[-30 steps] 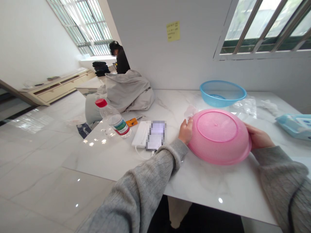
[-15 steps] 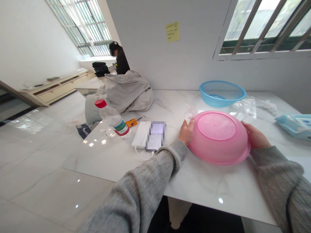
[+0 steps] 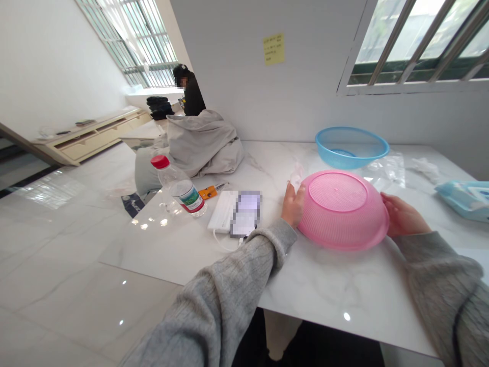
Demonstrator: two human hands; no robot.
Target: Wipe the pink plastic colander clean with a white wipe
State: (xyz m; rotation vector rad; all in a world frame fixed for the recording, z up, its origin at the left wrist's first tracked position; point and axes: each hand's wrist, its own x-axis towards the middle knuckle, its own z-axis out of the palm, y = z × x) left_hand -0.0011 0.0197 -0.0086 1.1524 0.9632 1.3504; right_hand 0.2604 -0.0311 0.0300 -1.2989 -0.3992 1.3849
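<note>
A pink mesh basket (image 3: pixel 343 208) is held bottom-up just above the white marble table (image 3: pixel 328 285). My left hand (image 3: pixel 293 205) grips its left rim, fingers curled, with a bit of white tissue (image 3: pixel 296 177) at the fingertips. My right hand (image 3: pixel 401 216) holds the right rim from the other side. Both arms wear grey knitted sleeves. Behind the pink basket a blue mesh basket (image 3: pixel 350 147) stands upright on the table.
Left of my hands lie a phone on a white power bank (image 3: pixel 223 211), a red-capped water bottle (image 3: pixel 178 187), an orange item (image 3: pixel 208 192) and a grey jacket (image 3: pixel 202 144). Clear plastic wrap (image 3: pixel 389 169) and a blue wipes pack (image 3: pixel 464 198) lie right. A person sits far back.
The pink basket has been tipped flatter and moved slightly away from me, its near edge raised; both hands shifted with it.
</note>
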